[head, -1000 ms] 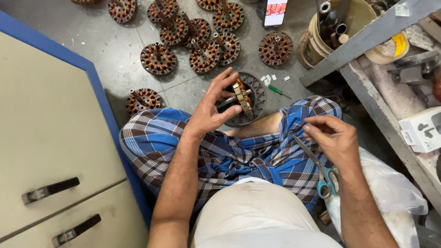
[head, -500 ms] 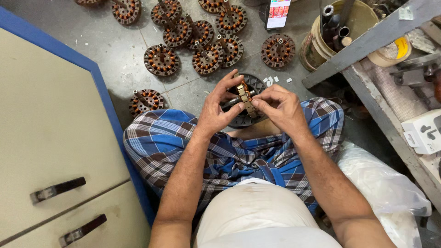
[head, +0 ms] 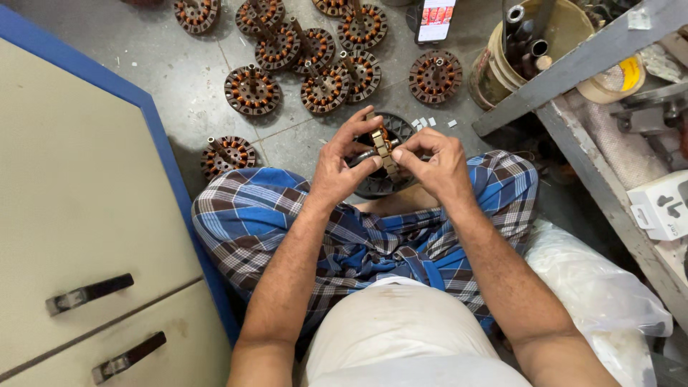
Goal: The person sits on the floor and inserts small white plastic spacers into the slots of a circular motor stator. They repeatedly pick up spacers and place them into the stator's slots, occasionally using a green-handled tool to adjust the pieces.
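I sit on the floor with a blue checked cloth (head: 287,215) over my lap. My left hand (head: 344,161) grips a round motor stator (head: 383,154) with copper windings and a metal shaft, held on edge above my knees. My right hand (head: 433,161) meets it from the right, its fingertips pinched on the stator's rim. A dark round housing (head: 390,183) lies on the floor just beyond my hands, partly hidden by them.
Several wound stators (head: 322,54) lie on the grey floor ahead; one (head: 228,154) sits near my left knee. A cream cabinet with blue edge (head: 86,215) stands left. A bucket of tubes (head: 534,43), a metal rack (head: 595,122) and a white plastic bag (head: 595,287) are right.
My right hand left my right thigh and rose to the stator, joining the left hand. The left hand keeps holding the stator in about the same place.
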